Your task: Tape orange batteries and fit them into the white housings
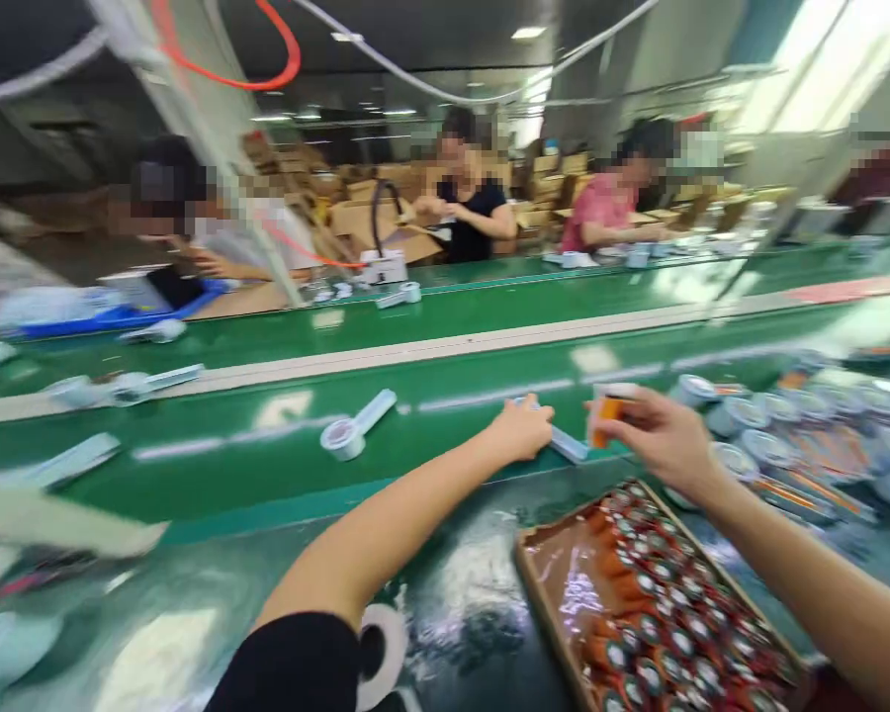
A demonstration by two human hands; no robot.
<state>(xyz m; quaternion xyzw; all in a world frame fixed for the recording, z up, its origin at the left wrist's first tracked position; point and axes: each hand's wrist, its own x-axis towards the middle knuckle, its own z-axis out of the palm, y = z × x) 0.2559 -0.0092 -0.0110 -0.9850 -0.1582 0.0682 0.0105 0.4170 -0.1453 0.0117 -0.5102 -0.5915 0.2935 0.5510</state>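
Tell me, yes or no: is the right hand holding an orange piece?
Yes, the right hand pinches a small orange piece above the green belt.

A tray (541, 583) lies before the belt (445, 396), right of centre.

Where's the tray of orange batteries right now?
In the head view, the tray of orange batteries sits at lower right on the near bench, just below the right hand and short of the green belt.

Both arms outstretched, left hand (520, 427) palm-down, right hand (657, 432) pinching.
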